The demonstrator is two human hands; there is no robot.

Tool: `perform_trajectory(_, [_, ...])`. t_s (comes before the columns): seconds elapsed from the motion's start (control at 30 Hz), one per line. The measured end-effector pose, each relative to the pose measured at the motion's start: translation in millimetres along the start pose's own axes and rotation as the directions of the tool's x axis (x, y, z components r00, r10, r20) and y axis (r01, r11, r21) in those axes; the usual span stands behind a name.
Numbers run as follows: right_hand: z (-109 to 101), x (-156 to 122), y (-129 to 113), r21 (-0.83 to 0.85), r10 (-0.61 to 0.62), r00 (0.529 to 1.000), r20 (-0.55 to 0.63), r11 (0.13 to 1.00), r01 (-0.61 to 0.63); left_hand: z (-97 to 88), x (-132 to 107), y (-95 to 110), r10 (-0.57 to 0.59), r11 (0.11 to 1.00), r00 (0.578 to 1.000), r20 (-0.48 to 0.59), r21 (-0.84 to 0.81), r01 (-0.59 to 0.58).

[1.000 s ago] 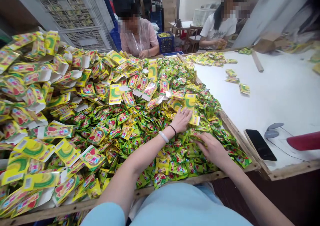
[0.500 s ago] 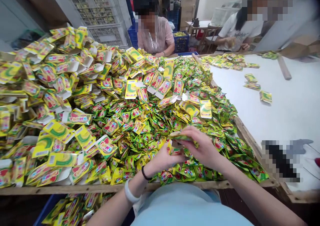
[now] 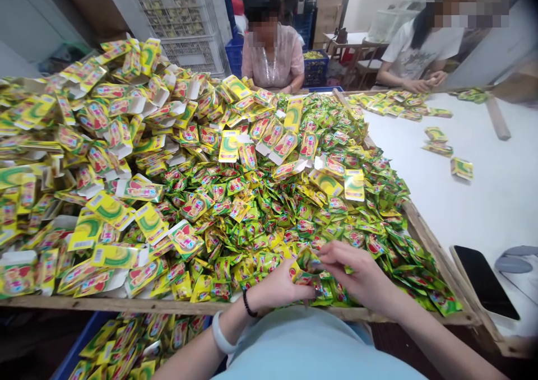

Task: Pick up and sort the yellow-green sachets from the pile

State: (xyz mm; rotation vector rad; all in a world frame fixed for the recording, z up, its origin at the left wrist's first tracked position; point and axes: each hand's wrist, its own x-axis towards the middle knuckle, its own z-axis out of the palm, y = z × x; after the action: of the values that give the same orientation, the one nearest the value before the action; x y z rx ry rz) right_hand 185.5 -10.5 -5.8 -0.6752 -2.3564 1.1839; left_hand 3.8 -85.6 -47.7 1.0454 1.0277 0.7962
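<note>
My left hand (image 3: 279, 286) and my right hand (image 3: 357, 272) meet at the near edge of a wooden-framed tray (image 3: 126, 304). Together they pinch a small yellow-green carton with sachets (image 3: 306, 263), fingers closed on it. A deep heap of green and yellow sachets (image 3: 269, 212) fills the tray just beyond my hands. Flat and half-folded yellow cartons (image 3: 105, 144) are piled high on the left and back of the tray.
A white table (image 3: 471, 200) lies to the right, with a few filled cartons (image 3: 461, 168) and a black phone (image 3: 483, 282). Two other people sit at the far side. A blue crate of packs (image 3: 121, 346) stands below the tray's left front. White wire crates are stacked behind.
My left hand drew back from the heap and joined my right hand. Both came down toward the near tray edge, holding the carton between them.
</note>
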Motion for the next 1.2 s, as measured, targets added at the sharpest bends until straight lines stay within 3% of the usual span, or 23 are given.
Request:
perform_trajectory(0.17, [-0.1, -4.5, -1.8, 0.039, 0.085, 0.975, 0.205, 0.995, -0.095, 1.3, -0.2, -5.4, -0.054, 0.998, 0.998, 0.007, -0.01, 0.054])
perform_trajectory(0.33, [7.9, -15.1, -2.5, 0.062, 0.166, 0.952, 0.256, 0.98, -0.187, 2.6, 2.7, -6.9, -0.043, 0.995, 0.997, 0.061, 0.092, 0.038])
perform_trajectory(0.4, [14.7, -21.0, -1.9, 0.058, 0.211, 0.952, 0.221, 0.972, -0.229, 4.6, 5.0, -6.6, -0.061, 0.998, 0.99, 0.124, 0.042, 0.056])
perform_trajectory(0.53, [23.6, -27.0, -2.1, 0.045, 0.373, 0.927, -0.04, 0.927, -0.372, 9.9, 9.5, -9.8, -0.146, 0.982, 0.969, 0.199, -0.09, 0.166])
perform_trajectory(0.6, [26.1, -26.5, -2.0, 0.072, 0.363, 0.931, -0.036, 0.93, -0.36, 11.5, 10.3, -12.4, -0.146, 0.982, 0.971, 0.188, -0.093, 0.166])
perform_trajectory(0.73, [30.9, -24.3, -3.6, 0.129, 0.345, 0.934, 0.093, 0.926, -0.355, 11.0, 8.3, -14.6, -0.143, 0.988, 0.969, 0.204, -0.029, 0.152])
perform_trajectory(0.83, [30.0, -22.7, -8.5, 0.141, 0.254, 0.952, 0.17, 0.95, -0.278, 9.1, 5.6, -13.1, -0.109, 0.994, 0.97, 0.219, 0.041, 0.103])
perform_trajectory(0.9, [26.5, -21.1, -10.7, 0.181, 0.232, 0.955, 0.185, 0.947, -0.265, 8.2, 3.8, -12.6, -0.075, 0.997, 0.979, 0.188, 0.039, 0.069])
perform_trajectory(1.03, [21.3, -19.9, -5.4, 0.257, 0.359, 0.929, 0.094, 0.892, -0.371, 7.8, 0.8, -16.4, 0.002, 0.994, 1.0, 0.008, 0.108, -0.003])
perform_trajectory(1.2, [25.6, -27.0, -0.8, 0.292, 0.442, 0.894, 0.075, 0.847, -0.444, 7.4, -2.1, -25.0, 0.061, 0.986, 0.998, -0.009, 0.158, -0.059])
